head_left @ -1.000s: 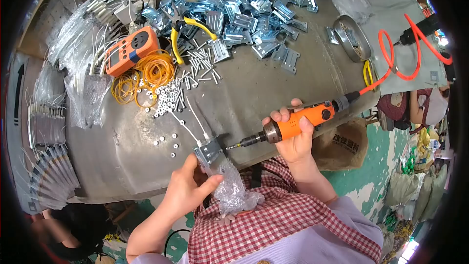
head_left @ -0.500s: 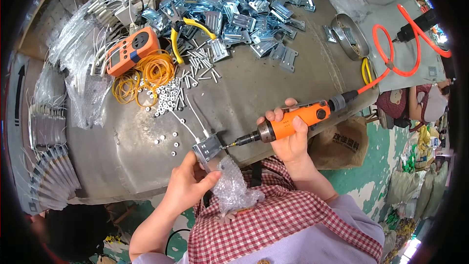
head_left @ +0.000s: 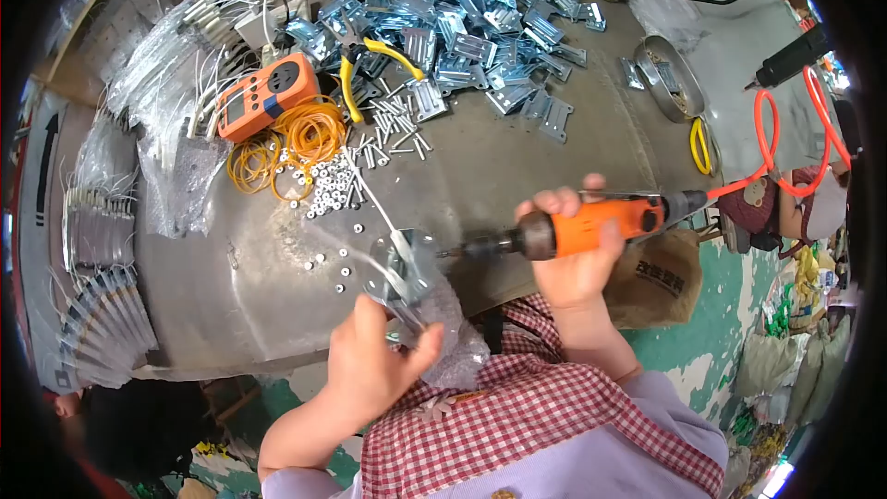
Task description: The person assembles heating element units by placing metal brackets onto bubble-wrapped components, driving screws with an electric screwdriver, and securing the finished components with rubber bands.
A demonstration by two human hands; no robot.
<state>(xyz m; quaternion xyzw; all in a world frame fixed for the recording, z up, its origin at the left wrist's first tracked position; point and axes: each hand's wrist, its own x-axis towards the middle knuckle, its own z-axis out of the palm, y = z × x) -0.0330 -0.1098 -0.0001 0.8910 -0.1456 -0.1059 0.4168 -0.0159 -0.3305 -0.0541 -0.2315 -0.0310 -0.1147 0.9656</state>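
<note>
My right hand (head_left: 577, 259) is wrapped round an orange electric screwdriver (head_left: 605, 225), its bit pointing left and blurred by motion. Near the table's front edge, my left hand (head_left: 374, 356) pinches a metal-plated part (head_left: 411, 273) with two white wire leads, blurred too. Bubble wrap (head_left: 453, 342) hangs below that part, beside my left fingers. The screwdriver's tip lies just right of the part; whether they touch cannot be told. Small white rings (head_left: 333, 189) and metal pins (head_left: 395, 120) lie beyond my left hand.
Metal brackets (head_left: 471, 32) are heaped at the back, with yellow-handled pliers (head_left: 351, 83) beside them. An orange meter (head_left: 268, 97) and rubber bands (head_left: 309, 134) lie left. At right are a metal dish (head_left: 670, 83) and a red coiled cord (head_left: 767, 143). A person's dark head (head_left: 148, 430) shows lower left.
The screwdriver has moved right, away from the part. My left hand has shifted slightly right and turned the part, so its wire leads now lie across it. The view has shifted a little.
</note>
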